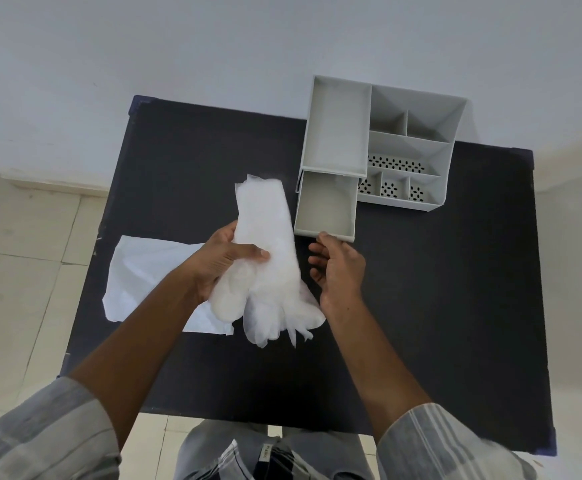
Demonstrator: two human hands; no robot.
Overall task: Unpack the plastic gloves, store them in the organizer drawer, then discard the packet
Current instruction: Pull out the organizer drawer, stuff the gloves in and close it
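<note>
My left hand (218, 261) grips a stack of translucent white plastic gloves (272, 244) around its middle, cuffs pointing away from me and fingers hanging toward me. The grey organizer (417, 147) stands at the table's far right. Its lower drawer (327, 206) is pulled out and looks empty. My right hand (338, 268) is just in front of the drawer, fingertips touching its front edge, fingers curled and holding nothing. The clear, flattened packet (144, 271) lies on the table to the left, partly under my left forearm.
The black table (455, 289) is small, with its edges close on all sides and pale floor tiles beyond. The organizer's top tray and several small compartments hold nothing visible. A white wall runs behind the table.
</note>
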